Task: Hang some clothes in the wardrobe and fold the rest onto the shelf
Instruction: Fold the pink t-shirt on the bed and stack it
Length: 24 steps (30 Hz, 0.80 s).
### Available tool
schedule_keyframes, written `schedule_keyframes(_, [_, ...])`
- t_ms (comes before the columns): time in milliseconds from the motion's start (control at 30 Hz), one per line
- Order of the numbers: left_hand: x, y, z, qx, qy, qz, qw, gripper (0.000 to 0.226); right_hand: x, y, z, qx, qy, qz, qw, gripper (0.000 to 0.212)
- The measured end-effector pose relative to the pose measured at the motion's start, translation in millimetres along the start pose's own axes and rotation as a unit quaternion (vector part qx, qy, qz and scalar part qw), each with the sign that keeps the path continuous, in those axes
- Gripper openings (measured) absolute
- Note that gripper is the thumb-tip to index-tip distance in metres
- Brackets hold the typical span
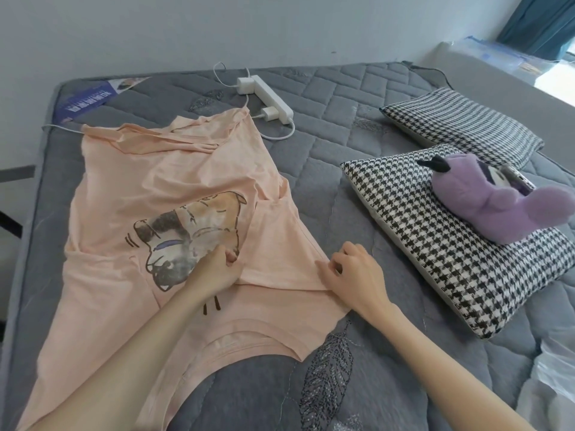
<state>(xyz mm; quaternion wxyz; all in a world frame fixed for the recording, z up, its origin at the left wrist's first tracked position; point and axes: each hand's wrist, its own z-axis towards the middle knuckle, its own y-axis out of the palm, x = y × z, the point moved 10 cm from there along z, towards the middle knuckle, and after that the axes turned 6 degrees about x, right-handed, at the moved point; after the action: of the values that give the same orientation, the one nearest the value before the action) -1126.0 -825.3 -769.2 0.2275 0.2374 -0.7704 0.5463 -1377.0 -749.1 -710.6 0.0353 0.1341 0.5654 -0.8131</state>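
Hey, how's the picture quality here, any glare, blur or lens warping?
Head view: soft, even daylight on the pink T-shirt, barely any shadow; the window at top right is blown out white; the mattress bows along its left edge from the wide lens; fine detail is slightly soft throughout.

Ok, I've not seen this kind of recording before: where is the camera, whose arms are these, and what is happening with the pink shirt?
There is no machine here. One wide-angle camera sits on a person's head and looks down, so the two bare arms are the wearer's own. A pink T-shirt with a cat print lies spread on a grey quilted mattress. The left hand pinches a fold of it beside the print. The right hand grips the sleeve edge with curled fingers. Also on the mattress are a white power strip and two houndstooth pillows: the far pillow and the near pillow, which carries a purple plush toy.
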Motion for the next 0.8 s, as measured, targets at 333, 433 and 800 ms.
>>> schedule_keyframes(333, [24, 5, 32, 0.052, -0.057, -0.189, 0.979, 0.024, -42, 84, 59, -0.104, -0.022, 0.089, 0.99, 0.05])
schedule_keyframes(433, [16, 9, 39, 0.082, -0.051, -0.11, 0.989, 0.034, -42, 99, 51, -0.106, -0.032, 0.039, 0.993, 0.06])
schedule_keyframes(800, [13, -5, 24, 0.146, 0.006, -0.088, 0.985, 0.015, -23, 90, 35, -0.087, 0.0, 0.014, 0.996, 0.055])
